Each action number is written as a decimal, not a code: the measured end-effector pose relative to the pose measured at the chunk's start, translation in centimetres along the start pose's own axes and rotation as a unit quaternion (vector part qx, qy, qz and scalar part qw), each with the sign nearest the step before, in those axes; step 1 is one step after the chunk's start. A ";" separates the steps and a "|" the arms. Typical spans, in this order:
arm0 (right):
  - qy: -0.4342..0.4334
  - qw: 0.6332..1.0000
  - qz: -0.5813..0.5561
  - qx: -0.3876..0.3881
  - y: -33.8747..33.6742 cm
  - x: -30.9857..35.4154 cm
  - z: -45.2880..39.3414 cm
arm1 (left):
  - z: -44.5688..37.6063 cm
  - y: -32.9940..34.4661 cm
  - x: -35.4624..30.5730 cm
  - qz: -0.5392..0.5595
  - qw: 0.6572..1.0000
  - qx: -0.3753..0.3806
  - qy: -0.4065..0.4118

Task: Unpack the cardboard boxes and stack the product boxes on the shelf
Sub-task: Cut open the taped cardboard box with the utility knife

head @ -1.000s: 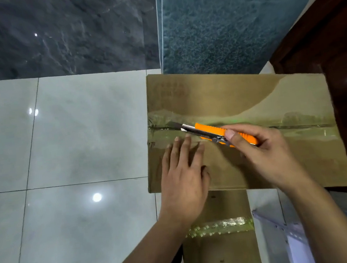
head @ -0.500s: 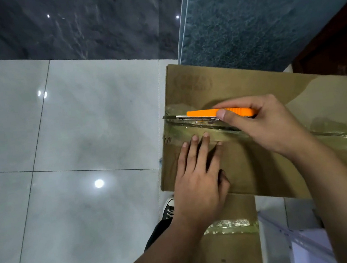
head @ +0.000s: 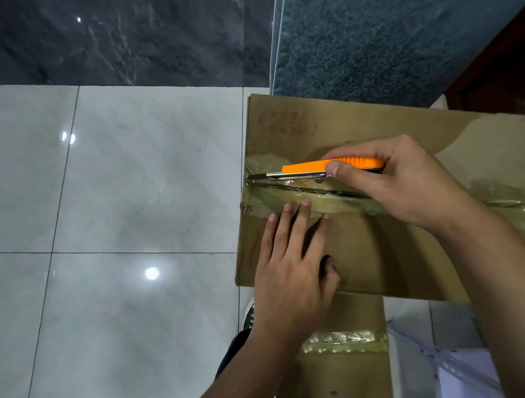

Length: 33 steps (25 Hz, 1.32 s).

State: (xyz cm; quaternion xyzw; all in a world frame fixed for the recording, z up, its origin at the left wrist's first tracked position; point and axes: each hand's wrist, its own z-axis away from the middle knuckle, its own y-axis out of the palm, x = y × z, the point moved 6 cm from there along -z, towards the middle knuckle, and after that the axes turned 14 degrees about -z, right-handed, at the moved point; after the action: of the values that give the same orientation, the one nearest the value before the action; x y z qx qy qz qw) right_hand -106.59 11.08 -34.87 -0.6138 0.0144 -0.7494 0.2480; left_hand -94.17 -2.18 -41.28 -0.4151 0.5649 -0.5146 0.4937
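Observation:
A large cardboard box [head: 392,259] lies with its taped top seam running left to right. My left hand [head: 291,261] presses flat on the near flap, fingers straight and pointing at the seam. My right hand [head: 396,180] grips an orange utility knife [head: 310,168]. Its blade tip sits at the left end of the tape seam, at the box's left edge. A smaller cardboard box [head: 340,373] with tape across it sits below the big box, partly covered by it and my left forearm.
Glossy white floor tiles [head: 113,248] spread to the left. A dark marble wall [head: 104,30] and a blue-grey textured panel [head: 397,19] stand behind the box. Dark wood [head: 508,72] rises at the right. A white metal shelf frame [head: 453,360] shows at the bottom right.
My right hand has drawn the knife leftward along the tape seam until its blade reached the box's left edge. My left hand has stayed pressed on the near flap.

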 end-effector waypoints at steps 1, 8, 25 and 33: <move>0.007 1.000 0.008 -0.002 -0.4 -0.4 0.3 | 0.1 0.0 0.0 -0.001 1.000 0.000 0.001; 0.041 0.998 0.029 -0.028 -3.0 -2.1 2.2 | 0.1 0.2 0.0 -0.013 1.000 -0.006 0.002; 0.117 0.982 0.134 -0.066 -16.2 -5.7 9.0 | -0.1 -0.1 -1.3 -0.055 0.998 -0.027 0.008; 0.107 0.974 0.165 -0.109 -21.0 -7.6 11.8 | -1.5 0.3 -8.3 -0.016 0.999 -0.029 0.034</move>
State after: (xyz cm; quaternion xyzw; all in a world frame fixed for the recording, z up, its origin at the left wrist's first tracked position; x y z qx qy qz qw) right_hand -102.14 35.77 -32.01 -0.5427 0.2235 -0.7531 0.2973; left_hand -94.22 6.21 -40.51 -0.4205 0.5895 -0.5196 0.4535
